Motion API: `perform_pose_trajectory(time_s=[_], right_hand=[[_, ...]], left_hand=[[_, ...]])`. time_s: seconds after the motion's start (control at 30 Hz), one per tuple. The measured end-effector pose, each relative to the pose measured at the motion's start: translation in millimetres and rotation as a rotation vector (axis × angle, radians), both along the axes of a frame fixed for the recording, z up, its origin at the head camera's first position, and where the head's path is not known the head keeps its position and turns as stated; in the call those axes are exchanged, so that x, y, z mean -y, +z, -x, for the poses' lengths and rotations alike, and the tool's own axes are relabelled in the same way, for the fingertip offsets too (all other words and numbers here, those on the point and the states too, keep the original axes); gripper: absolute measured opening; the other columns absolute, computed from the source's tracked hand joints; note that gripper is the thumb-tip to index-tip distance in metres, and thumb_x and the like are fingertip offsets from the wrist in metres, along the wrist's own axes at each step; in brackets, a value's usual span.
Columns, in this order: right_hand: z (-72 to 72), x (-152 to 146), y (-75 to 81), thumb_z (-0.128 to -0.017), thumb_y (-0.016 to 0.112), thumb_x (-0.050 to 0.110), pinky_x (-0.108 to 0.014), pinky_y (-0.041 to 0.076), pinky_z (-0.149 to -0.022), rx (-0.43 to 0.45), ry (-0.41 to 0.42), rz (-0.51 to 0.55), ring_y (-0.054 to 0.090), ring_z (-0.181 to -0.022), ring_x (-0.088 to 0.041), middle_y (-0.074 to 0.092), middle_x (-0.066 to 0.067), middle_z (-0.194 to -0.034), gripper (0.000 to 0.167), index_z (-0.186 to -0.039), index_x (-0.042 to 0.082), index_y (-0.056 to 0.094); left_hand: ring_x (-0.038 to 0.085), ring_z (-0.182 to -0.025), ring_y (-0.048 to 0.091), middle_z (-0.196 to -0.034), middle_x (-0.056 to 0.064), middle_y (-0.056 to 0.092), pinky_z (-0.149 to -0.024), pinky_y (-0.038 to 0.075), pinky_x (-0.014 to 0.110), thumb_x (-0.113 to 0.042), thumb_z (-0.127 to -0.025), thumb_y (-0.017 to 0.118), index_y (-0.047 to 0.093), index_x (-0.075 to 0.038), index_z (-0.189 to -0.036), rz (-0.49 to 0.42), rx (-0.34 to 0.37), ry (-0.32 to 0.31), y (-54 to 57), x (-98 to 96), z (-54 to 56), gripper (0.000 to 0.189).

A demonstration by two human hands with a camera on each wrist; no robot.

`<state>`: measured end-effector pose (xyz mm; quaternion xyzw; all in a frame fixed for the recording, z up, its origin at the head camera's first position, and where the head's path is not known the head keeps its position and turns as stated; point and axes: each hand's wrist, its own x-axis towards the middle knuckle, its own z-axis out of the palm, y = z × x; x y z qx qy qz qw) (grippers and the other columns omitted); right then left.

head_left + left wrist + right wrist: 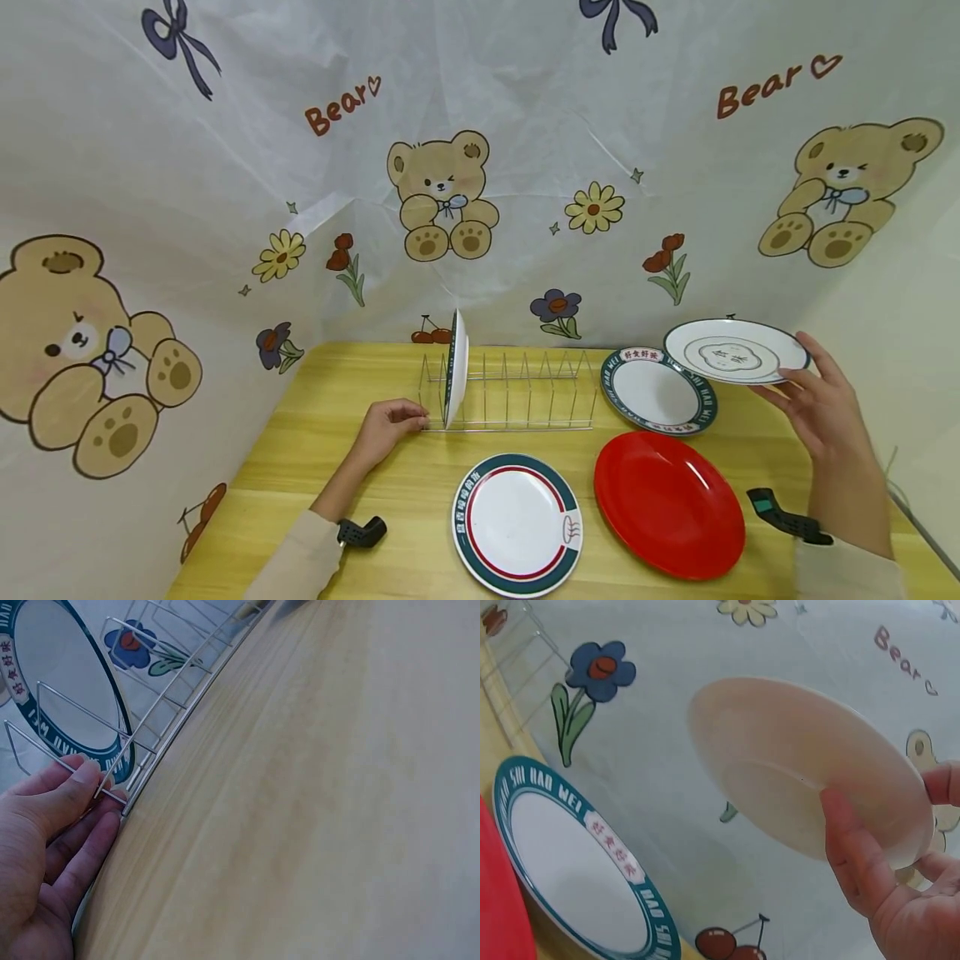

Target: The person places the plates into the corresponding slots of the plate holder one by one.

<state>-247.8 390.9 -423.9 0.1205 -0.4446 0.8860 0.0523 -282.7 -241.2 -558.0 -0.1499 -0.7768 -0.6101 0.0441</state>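
Observation:
In the head view my right hand (825, 400) grips the right edge of a white plate (738, 350) with a dark rim line and a line drawing in its middle. It is held up over the back right of the table; its pale underside (780, 765) faces the right wrist camera. My left hand (390, 429) pinches the wire at the left end of a metal dish rack (517, 429), as the left wrist view shows closely. One green-rimmed plate (456, 371) stands upright in the rack's left part, beside the left fingers (86, 780).
Behind the red plate (667, 504), a green-rimmed plate with lettering (652, 392) lies flat, partly overlapped by the held plate. Another plate with green and red rings (517, 525) lies in front of the rack. A bear-print sheet (525, 167) hangs behind the wooden table (405, 517).

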Motion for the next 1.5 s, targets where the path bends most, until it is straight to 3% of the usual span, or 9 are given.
perform_pose_trajectory(time_s=[0.3,0.47,0.63,0.87,1.13,1.33,1.5], right_hand=[[4.5,32,13.6,-0.104,0.039,-0.01,-0.04,0.059,-0.082,-0.091,-0.005,-0.066,0.068,-0.113,-0.022,0.041,-0.007,-0.149,0.063,-0.16,0.015,0.027],[2.1,42,21.5,-0.103,0.04,-0.013,-0.042,0.059,-0.081,-0.092,-0.007,-0.029,0.069,-0.112,-0.022,0.039,-0.007,-0.151,0.067,-0.161,0.018,0.028],[-1.7,53,29.3,-0.103,0.041,-0.012,-0.04,0.059,-0.081,-0.1,-0.021,-0.078,0.069,-0.112,-0.021,0.032,-0.008,-0.155,0.068,-0.161,0.019,0.027],[-6.9,66,39.7,-0.102,0.041,-0.013,-0.041,0.059,-0.082,-0.12,0.027,-0.064,0.071,-0.109,-0.024,0.042,-0.008,-0.151,0.068,-0.161,0.019,0.028],[-13.0,85,45.8,-0.102,0.043,-0.012,-0.034,0.059,-0.082,-0.14,0.013,-0.196,0.067,-0.11,-0.021,0.028,-0.012,-0.153,0.07,-0.162,0.02,0.027],[-17.3,105,52.2,-0.1,0.047,-0.013,-0.033,0.06,-0.08,-0.13,0.001,-0.252,0.063,-0.111,-0.018,0.032,-0.01,-0.136,0.071,-0.161,0.019,0.03],[-20.9,120,53.6,-0.1,0.05,-0.012,-0.032,0.06,-0.079,-0.129,-0.013,-0.31,0.061,-0.111,-0.017,0.035,-0.011,-0.141,0.071,-0.161,0.018,0.029]], left_hand=[[0.019,-0.082,0.072,-0.094,0.009,0.076,-0.073,0.061,0.03,-0.01,-0.088,0.079,0.078,-0.006,-0.096,0.016,-0.016,-0.003,3.4,1.4,2.5,0.008],[0.019,-0.08,0.072,-0.094,0.011,0.076,-0.071,0.061,0.031,-0.012,-0.088,0.08,0.078,-0.006,-0.096,-0.001,-0.026,-0.017,1.6,2.4,3.3,0.01],[0.018,-0.08,0.072,-0.094,0.011,0.076,-0.071,0.061,0.031,-0.01,-0.089,0.079,0.078,-0.005,-0.096,-0.008,-0.025,-0.025,-0.3,3.3,2.5,0.008],[0.017,-0.08,0.072,-0.093,0.01,0.076,-0.071,0.061,0.03,-0.009,-0.089,0.079,0.078,-0.005,-0.096,0.0,-0.036,-0.026,-0.7,2.7,2.8,0.008],[0.019,-0.079,0.072,-0.094,0.011,0.076,-0.07,0.062,0.031,-0.01,-0.088,0.08,0.078,-0.004,-0.096,-0.008,-0.027,-0.022,0.6,-0.2,1.2,0.011],[0.019,-0.081,0.072,-0.094,0.012,0.076,-0.071,0.061,0.031,-0.01,-0.088,0.079,0.078,-0.005,-0.097,-0.004,-0.013,-0.012,0.1,-0.4,-0.1,0.01],[0.02,-0.082,0.073,-0.094,0.011,0.076,-0.073,0.062,0.032,-0.009,-0.089,0.079,0.078,-0.004,-0.097,-0.01,-0.019,-0.018,1.2,-0.4,0.1,0.009]])
